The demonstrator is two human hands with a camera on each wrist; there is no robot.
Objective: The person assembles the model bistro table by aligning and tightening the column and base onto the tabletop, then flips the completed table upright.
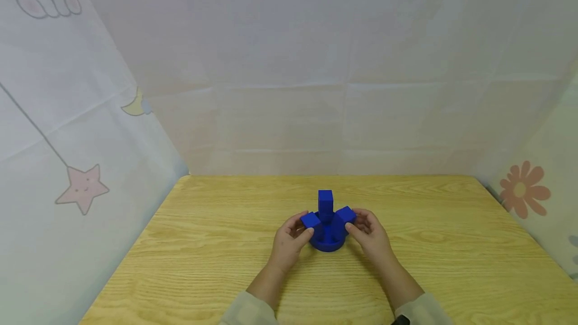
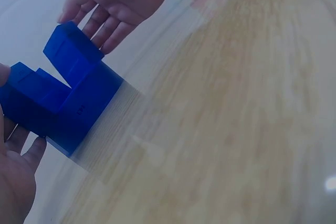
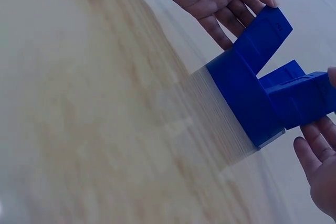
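Head view, smooth blue plastic pronged piece (image 1: 328,224), grainy wooden table (image 1: 217,255)

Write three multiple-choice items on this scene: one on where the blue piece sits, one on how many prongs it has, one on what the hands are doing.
1. Where does the blue pronged piece stand?
A. on the wooden table, between the two hands
B. at the table's far left corner
C. lifted high above the table

2. How many blocky prongs rise from its round base?
A. one
B. three
C. six

3. How are the left hand and right hand placed?
A. both flat on the table, far from the piece
B. one hand out of view
C. one at each side of the piece, fingers at its outer prongs

Answers: 1 A, the head view shows it on the wood between the hands. 2 B, three prongs show. 3 C, each hand meets a side prong.
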